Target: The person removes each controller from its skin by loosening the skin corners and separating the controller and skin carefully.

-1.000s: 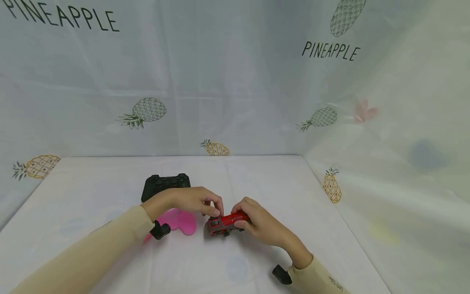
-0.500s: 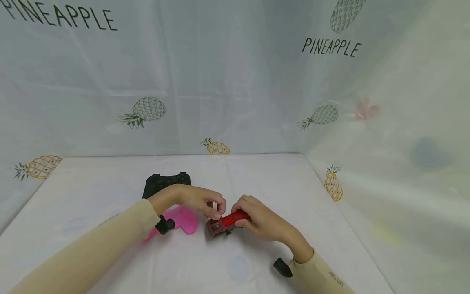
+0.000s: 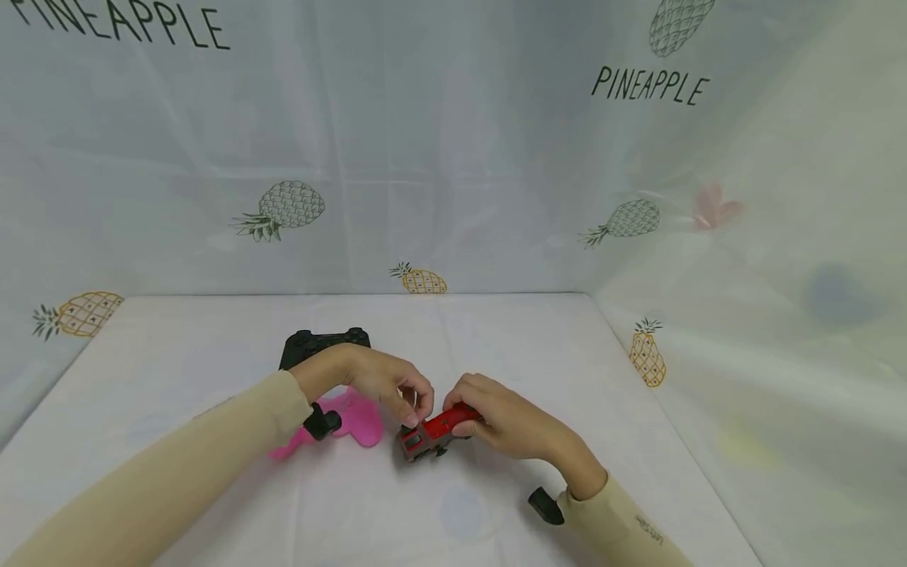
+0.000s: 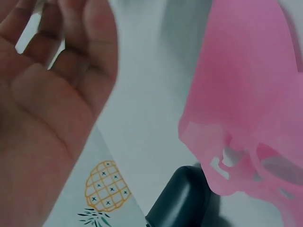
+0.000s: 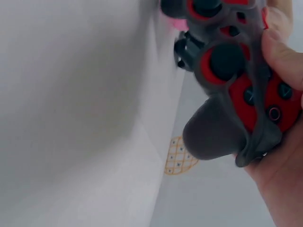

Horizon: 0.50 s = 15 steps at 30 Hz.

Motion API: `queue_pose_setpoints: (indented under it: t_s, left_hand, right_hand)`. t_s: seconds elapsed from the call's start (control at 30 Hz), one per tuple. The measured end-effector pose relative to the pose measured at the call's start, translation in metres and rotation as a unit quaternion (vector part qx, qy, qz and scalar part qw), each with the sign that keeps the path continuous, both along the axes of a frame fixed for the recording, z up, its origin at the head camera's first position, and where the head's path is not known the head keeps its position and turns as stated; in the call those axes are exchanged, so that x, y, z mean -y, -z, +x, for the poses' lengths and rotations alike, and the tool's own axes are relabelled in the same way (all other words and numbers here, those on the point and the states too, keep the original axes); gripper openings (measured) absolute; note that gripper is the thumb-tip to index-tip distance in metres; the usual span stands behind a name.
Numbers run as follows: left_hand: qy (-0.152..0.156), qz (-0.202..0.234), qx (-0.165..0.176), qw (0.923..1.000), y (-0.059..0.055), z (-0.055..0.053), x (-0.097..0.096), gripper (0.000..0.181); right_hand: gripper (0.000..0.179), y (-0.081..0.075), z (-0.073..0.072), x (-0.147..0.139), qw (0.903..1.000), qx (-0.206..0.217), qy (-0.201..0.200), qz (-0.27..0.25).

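Over the table point(image 3: 368, 512), the right hand point(image 3: 506, 421) has its grip curled round the red gamepad point(image 3: 442, 425); I can't tell whether the left hand point(image 3: 386, 382) pinches its other end. Probably light, stiff; best held by the body, the stretchy-looking grey sleeve point(image 5: 213, 130) by its rim.

Red controller point(image 3: 441, 426) — partly behind right hand point(image 3: 513, 425)

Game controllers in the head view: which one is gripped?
The red-and-grey controller, gripped by the right hand; the black controller lies farther back on the white tabletop, partly hidden.
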<state>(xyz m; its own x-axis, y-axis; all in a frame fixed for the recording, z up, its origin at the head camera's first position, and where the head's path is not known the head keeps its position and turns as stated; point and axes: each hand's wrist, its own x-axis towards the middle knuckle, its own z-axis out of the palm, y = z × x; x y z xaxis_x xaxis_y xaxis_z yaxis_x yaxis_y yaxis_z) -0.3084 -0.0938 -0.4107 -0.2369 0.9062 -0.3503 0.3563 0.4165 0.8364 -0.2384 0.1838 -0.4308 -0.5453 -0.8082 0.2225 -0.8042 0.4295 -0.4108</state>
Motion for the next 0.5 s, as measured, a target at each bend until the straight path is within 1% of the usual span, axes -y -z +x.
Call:
queue_pose_setpoints:
  t_s: [0.07, 0.13, 0.23, 0.3, 0.4, 0.5]
  left_hand:
    - [-0.010, 0.023, -0.011, 0.9996, 0.000, 0.001, -0.001, 0.011]
    - [-0.029, 0.045, -0.014, 0.9985, -0.001, 0.003, 0.000, 0.011]
    - [-0.048, 0.069, -0.014, 0.9963, -0.001, 0.007, 0.002, 0.010]
    - [-0.045, 0.076, -0.010, 0.9961, -0.002, 0.009, 0.004, 0.010]
    - [-0.028, 0.081, -0.008, 0.9963, -0.003, 0.013, 0.006, 0.011]
    - [-0.020, 0.088, -0.019, 0.9958, -0.004, 0.014, 0.012, 0.012]
  right_hand:
    - [0.026, -0.001, 0.001, -0.005, 0.9998, 0.013, 0.011, -0.006]
    - [0.024, -0.002, 0.002, -0.009, 0.9995, 0.021, 0.020, -0.016]
    - [0.023, -0.003, 0.004, -0.011, 0.9990, 0.023, 0.020, -0.032]
    - [0.025, -0.004, 0.006, -0.010, 0.9992, 0.019, 0.011, -0.034]
    - [0.028, -0.005, 0.008, -0.008, 0.9993, 0.015, -0.005, -0.034]
    - [0.029, -0.007, 0.010, -0.007, 0.9991, 0.019, -0.007, -0.037]
